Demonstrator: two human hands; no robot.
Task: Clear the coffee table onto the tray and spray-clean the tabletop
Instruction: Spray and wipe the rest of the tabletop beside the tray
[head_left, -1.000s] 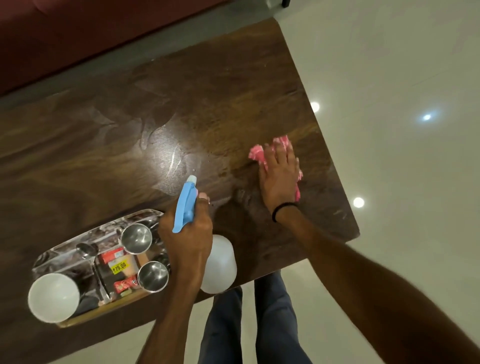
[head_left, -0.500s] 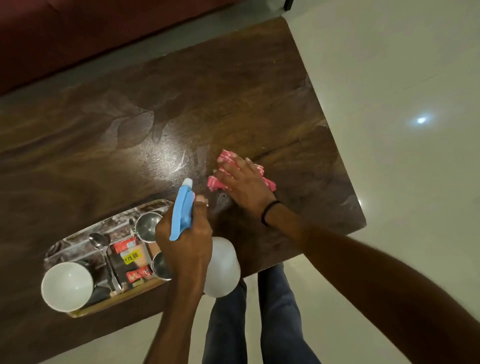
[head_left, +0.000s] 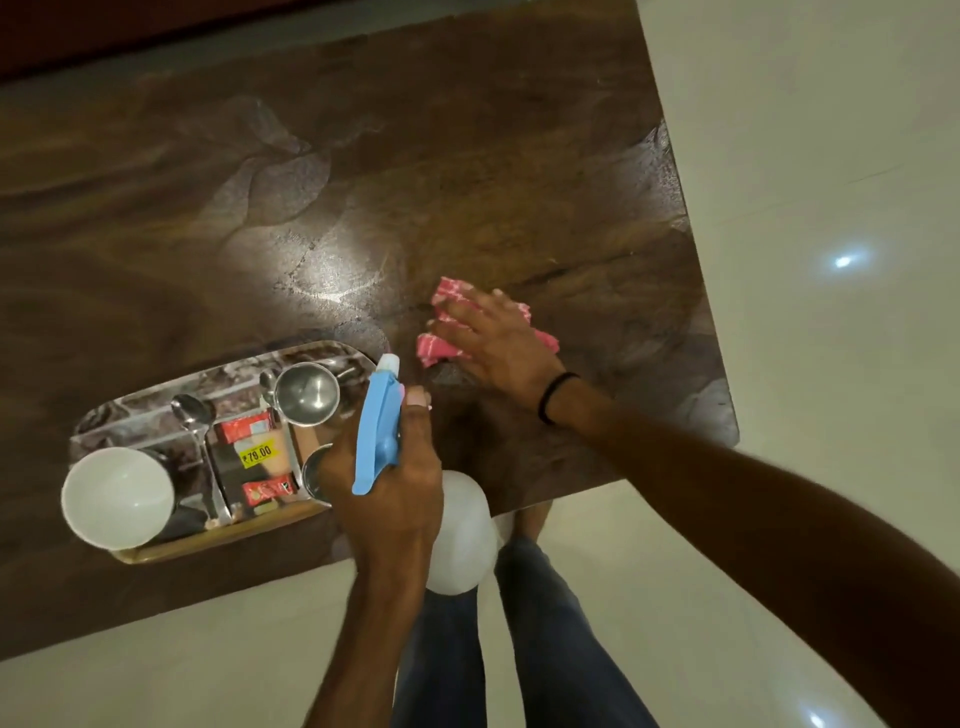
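Note:
My left hand (head_left: 392, 470) is shut on a spray bottle (head_left: 382, 421) with a blue trigger head and a white body, held over the near edge of the dark wooden coffee table (head_left: 467, 156). My right hand (head_left: 496, 345) lies flat, fingers spread, pressing a pink striped cloth (head_left: 441, 348) onto the tabletop right of the nozzle. A tray (head_left: 208, 540) stands at the near left of the table and carries a white bowl (head_left: 117, 496), two steel cups (head_left: 306, 392), a spoon (head_left: 192, 413) and snack packets (head_left: 254, 457). Damp streaks shine on the wood.
The table's right edge and near edge border pale glossy floor tiles (head_left: 831, 156) with light reflections. My legs in blue jeans (head_left: 545, 639) stand against the near edge. A dark red sofa (head_left: 78, 31) runs along the far side.
My right hand has slid the pink cloth leftward from the right part of the table to just beside the spray nozzle. The left hand keeps the bottle in the same place.

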